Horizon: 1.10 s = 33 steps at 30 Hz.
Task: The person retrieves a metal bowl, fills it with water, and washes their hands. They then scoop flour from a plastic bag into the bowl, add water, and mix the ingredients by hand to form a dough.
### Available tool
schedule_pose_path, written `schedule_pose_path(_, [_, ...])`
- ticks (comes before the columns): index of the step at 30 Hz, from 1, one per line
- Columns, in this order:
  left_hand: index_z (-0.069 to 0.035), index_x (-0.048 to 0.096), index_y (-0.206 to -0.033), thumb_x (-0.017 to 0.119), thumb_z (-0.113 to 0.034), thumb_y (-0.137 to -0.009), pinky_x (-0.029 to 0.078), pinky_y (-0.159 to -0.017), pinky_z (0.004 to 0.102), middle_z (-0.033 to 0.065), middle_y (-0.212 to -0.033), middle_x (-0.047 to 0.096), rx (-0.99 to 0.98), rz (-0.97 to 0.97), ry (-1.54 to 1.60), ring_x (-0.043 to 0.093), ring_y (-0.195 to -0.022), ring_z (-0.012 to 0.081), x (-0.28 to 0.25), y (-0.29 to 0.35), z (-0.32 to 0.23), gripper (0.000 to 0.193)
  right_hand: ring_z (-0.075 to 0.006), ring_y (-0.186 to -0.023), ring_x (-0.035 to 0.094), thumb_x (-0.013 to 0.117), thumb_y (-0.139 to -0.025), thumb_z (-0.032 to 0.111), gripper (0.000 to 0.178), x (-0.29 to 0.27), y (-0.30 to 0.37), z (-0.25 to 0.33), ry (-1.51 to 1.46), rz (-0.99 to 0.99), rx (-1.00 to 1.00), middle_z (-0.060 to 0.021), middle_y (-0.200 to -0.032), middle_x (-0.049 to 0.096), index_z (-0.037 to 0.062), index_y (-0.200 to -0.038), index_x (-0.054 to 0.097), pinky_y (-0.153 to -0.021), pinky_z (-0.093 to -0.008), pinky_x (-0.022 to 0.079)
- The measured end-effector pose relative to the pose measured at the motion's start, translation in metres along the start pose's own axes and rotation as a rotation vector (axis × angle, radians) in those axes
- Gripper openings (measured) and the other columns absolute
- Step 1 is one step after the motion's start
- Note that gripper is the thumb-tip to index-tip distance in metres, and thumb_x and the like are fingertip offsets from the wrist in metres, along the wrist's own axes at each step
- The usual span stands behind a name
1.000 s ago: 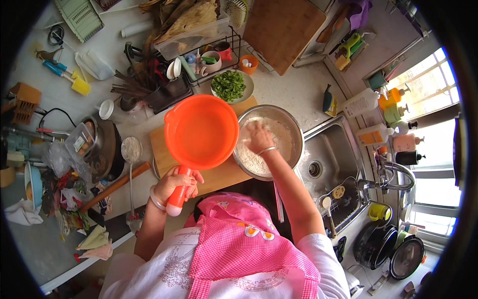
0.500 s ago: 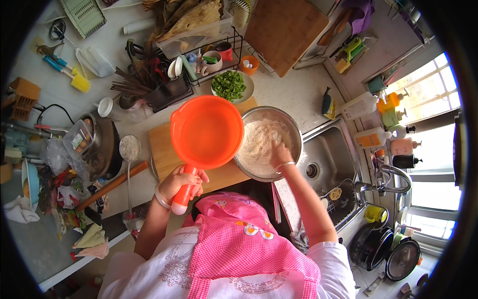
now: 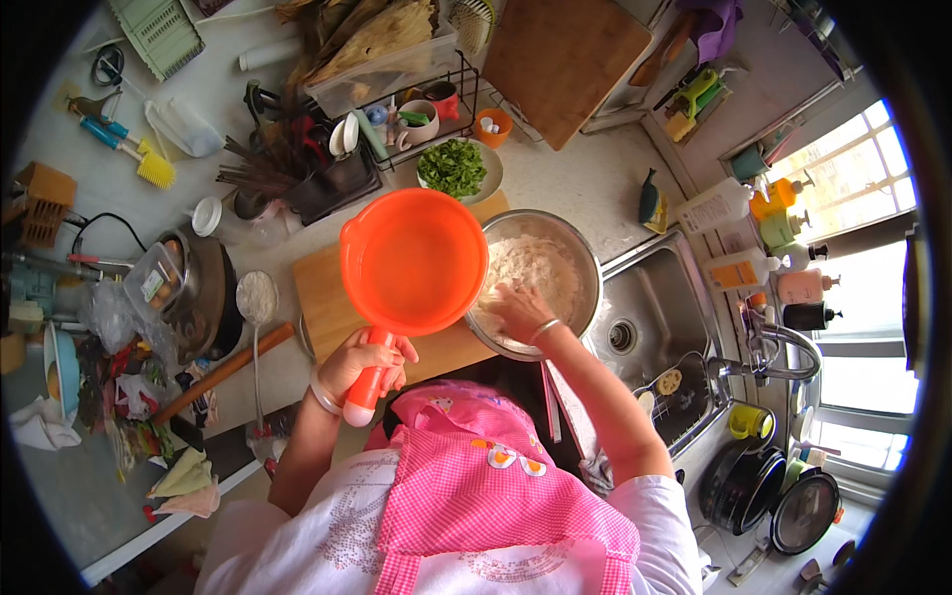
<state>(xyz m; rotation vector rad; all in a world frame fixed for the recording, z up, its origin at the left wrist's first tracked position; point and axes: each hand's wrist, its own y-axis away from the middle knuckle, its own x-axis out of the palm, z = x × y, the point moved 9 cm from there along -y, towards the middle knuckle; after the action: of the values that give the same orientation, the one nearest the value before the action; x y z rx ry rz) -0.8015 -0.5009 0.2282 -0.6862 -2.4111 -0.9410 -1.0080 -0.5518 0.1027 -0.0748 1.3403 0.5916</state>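
Note:
My left hand is closed round the handle of an orange plastic water dipper. The dipper is held level above a wooden board and its rim overlaps the left edge of a steel mixing bowl. Inside that bowl lies pale, clumpy flour. My right hand reaches into the bowl's near left part, with its fingers apart and touching the flour; the fingertips are partly hidden in it.
A plate of chopped greens stands behind the dipper. On the left lie a ladle of flour and a rolling pin. The sink with its faucet is right of the bowl. A large cutting board leans at the back.
My right hand has moved from the right side of the bowl toward its near left side through the flour. The dipper stays almost where it was.

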Motion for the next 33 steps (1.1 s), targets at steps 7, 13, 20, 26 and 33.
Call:
schedule_pose_path(7, [0.007, 0.055, -0.088, 0.058, -0.016, -0.076, 0.047, -0.055, 0.0278, 0.0063, -0.053, 0.051, -0.01, 0.013, -0.016, 0.05, -0.044, 0.0133, -0.002, 0.001, 0.003, 0.026, -0.0372, -0.101, 0.056, 0.051, -0.08, 0.008, 0.029, -0.026, 0.034, -0.08, -0.003, -0.054, 0.253, -0.0221, -0.117, 0.051, 0.0166, -0.107, 0.06, -0.085, -0.0442, 0.047])
schedule_pose_path(13, [0.007, 0.054, -0.089, 0.057, -0.016, -0.077, 0.047, -0.056, 0.0274, 0.0065, -0.053, 0.051, 0.002, 0.023, -0.005, 0.05, -0.044, 0.0136, -0.002, 0.003, 0.001, 0.026, -0.0408, -0.091, 0.062, 0.059, -0.074, 0.015, 0.041, 0.042, 0.031, -0.067, -0.423, 0.004, 0.547, -0.0281, -0.092, 0.062, 0.0, -0.112, 0.052, -0.08, -0.0457, 0.05])
schedule_pose_path(20, [0.007, 0.054, -0.088, 0.057, -0.016, -0.076, 0.047, -0.056, 0.0277, 0.007, -0.054, 0.051, 0.005, -0.016, 0.004, 0.05, -0.044, 0.0138, -0.003, 0.005, -0.001, 0.026, -0.0343, -0.097, 0.061, 0.074, -0.065, 0.023, 0.057, -0.028, 0.015, -0.1, -0.297, -0.259, 0.776, -0.0176, -0.102, 0.063, 0.0132, -0.118, 0.055, -0.083, -0.043, 0.049])
schedule_pose_path(26, [0.007, 0.054, -0.089, 0.058, -0.016, -0.077, 0.047, -0.056, 0.0283, 0.007, -0.054, 0.051, 0.005, 0.007, 0.009, 0.05, -0.045, 0.014, -0.001, 0.004, 0.003, 0.026, -0.0432, -0.111, 0.048, 0.069, -0.067, 0.02, 0.056, -0.022, -0.004, -0.033, 0.002, -0.198, 0.425, -0.0142, -0.124, 0.048, 0.02, -0.121, 0.052, -0.091, -0.0458, 0.044])
schedule_pose_path(33, [0.008, 0.051, -0.094, 0.055, -0.019, -0.079, 0.046, -0.062, 0.0313, 0.0093, -0.056, 0.053, 0.009, 0.025, -0.031, 0.052, -0.05, 0.0171, 0.006, -0.014, 0.009, 0.032, -0.0355, -0.103, 0.055, 0.063, -0.075, 0.024, 0.043, -0.023, 0.004, -0.095, 0.024, -0.196, 0.465, -0.0132, -0.122, 0.049, 0.0206, -0.118, 0.057, -0.079, -0.0435, 0.051])
